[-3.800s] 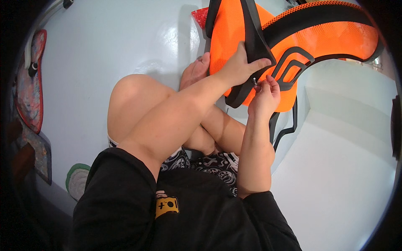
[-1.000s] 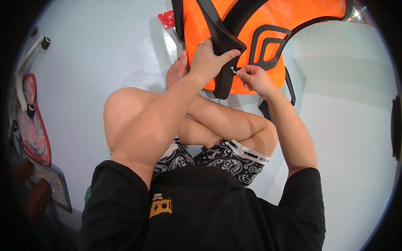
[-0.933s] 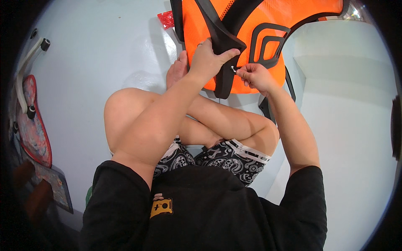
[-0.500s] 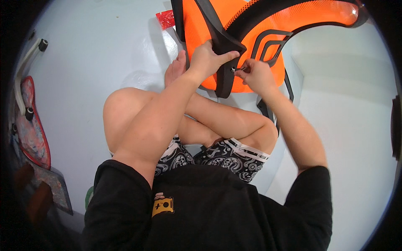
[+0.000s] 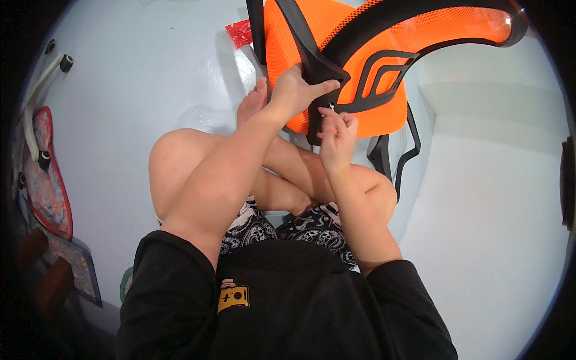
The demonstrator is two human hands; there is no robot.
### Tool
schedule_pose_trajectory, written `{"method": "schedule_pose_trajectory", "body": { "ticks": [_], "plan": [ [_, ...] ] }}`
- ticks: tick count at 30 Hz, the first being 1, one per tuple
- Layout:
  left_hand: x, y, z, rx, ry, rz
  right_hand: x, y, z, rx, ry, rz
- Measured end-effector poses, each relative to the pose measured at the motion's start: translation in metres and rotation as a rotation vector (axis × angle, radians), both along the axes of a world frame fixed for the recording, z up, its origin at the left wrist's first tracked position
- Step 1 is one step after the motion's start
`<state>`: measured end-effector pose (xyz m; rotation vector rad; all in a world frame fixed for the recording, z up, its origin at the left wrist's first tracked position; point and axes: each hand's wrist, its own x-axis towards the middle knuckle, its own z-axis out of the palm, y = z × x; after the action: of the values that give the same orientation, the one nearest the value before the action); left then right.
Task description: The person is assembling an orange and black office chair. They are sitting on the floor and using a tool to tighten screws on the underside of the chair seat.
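Note:
An orange mesh chair [image 5: 378, 117] with a black frame lies in front of me. My left hand [image 5: 294, 93] is closed round the black support bar [image 5: 309, 54] of the chair, its thumb stretched across the bar's wide part. Just below that thumb, a small shiny metal bolt [image 5: 331, 106] sits at the bar. My right hand [image 5: 338, 135] is at the bolt, fingers bent and fingertips by the metal. Whatever thin piece they pinch is mostly hidden and too small to name.
A red plastic packet [image 5: 240, 34] lies on the floor left of the chair. A black armrest-like loop [image 5: 414, 141] stands at its right. Far left are a pale curved bar with black ends [image 5: 33, 114] and a red-edged patterned piece [image 5: 51, 180]. My crossed legs [image 5: 192, 156] are below the chair.
My right hand has swung from the bolt's right side to below it, its forearm moving inward. My left hand keeps its hold on the bar.

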<state>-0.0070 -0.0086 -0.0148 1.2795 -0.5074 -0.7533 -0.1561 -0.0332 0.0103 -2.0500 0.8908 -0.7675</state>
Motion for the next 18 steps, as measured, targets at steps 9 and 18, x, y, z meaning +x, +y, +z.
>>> {"method": "schedule_pose_trajectory", "body": {
  "ticks": [9,18],
  "plan": [
    [-0.004,-0.007,-0.012,-0.053,0.013,-0.017,0.015,0.014,-0.016,0.794,-0.411,-0.381],
    [-0.006,-0.009,-0.016,-0.005,-0.05,-0.034,-0.014,-0.023,-0.017,0.012,0.28,-0.107]
  ]
}}
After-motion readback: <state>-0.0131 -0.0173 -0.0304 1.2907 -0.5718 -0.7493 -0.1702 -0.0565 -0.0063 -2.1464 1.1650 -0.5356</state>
